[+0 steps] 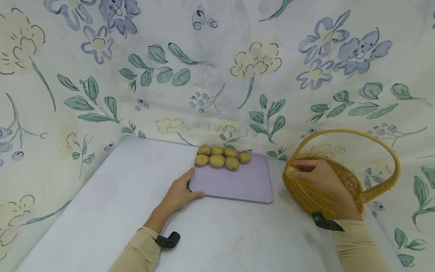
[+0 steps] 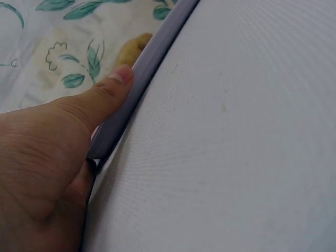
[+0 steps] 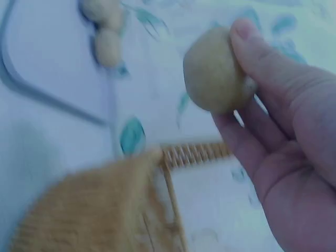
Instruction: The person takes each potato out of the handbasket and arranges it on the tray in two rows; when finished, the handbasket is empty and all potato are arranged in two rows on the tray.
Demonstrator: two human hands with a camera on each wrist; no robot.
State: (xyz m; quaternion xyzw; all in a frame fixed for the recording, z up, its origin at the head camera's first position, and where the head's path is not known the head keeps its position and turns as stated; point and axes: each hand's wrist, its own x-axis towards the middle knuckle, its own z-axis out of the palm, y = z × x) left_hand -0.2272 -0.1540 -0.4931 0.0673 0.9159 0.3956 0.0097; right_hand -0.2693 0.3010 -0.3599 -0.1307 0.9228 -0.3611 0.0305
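Observation:
A potato [image 3: 214, 71] is pinched between the thumb and fingers of my right hand [image 1: 317, 175], above the left rim of the wicker basket [image 1: 307, 192]. In the head view that potato is partly covered by the fingers. My left hand [image 1: 178, 192] grips the near left corner of a lilac tray [image 1: 234, 187], thumb along its front edge and fingers at its left side. On the tray's far left part, several potatoes [image 1: 217, 161] lie in two rows.
The basket's tall arched handle [image 1: 357, 132] rises over its opening, at the right end of the white table [image 1: 217, 234]. Behind the table hangs a flowered cloth [image 1: 217, 41]. The basket's inside is largely hidden by my right arm.

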